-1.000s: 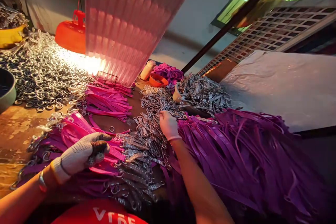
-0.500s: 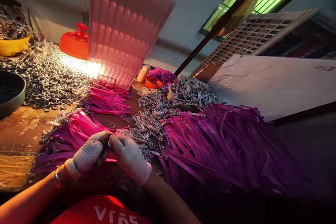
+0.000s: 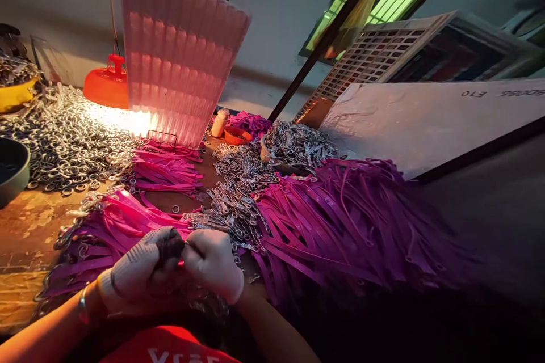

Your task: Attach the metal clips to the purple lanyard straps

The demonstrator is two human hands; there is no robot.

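Observation:
My left hand [image 3: 142, 264], in a white dotted glove with dark fingertips, is closed in front of my body. Against its fingertips, my right hand [image 3: 215, 264] is pinched shut in a plain white glove. A short bright pink strip [image 3: 181, 264] shows between the hands, and a tiny glint of metal is at the fingertips. Most of what they hold is hidden by the fingers. Just beyond the left hand lies a bundle of pink straps [image 3: 131, 212] with metal clasps at its left ends. Metal chain pieces [image 3: 230, 204] are heaped beyond the right hand.
Purple straps [image 3: 340, 221] spread over the right side. Metal rings and clasps [image 3: 76, 136] pile up at left, under a red lamp [image 3: 106, 86] beside a corrugated translucent sheet [image 3: 179, 51]. A dark bowl [image 3: 15, 173] stands at the left edge; an orange dish [image 3: 237, 136] sits farther back.
The view has turned slightly right, so the table things sit farther left. Both hands stay together; the right hand has turned and its fingers are more curled.

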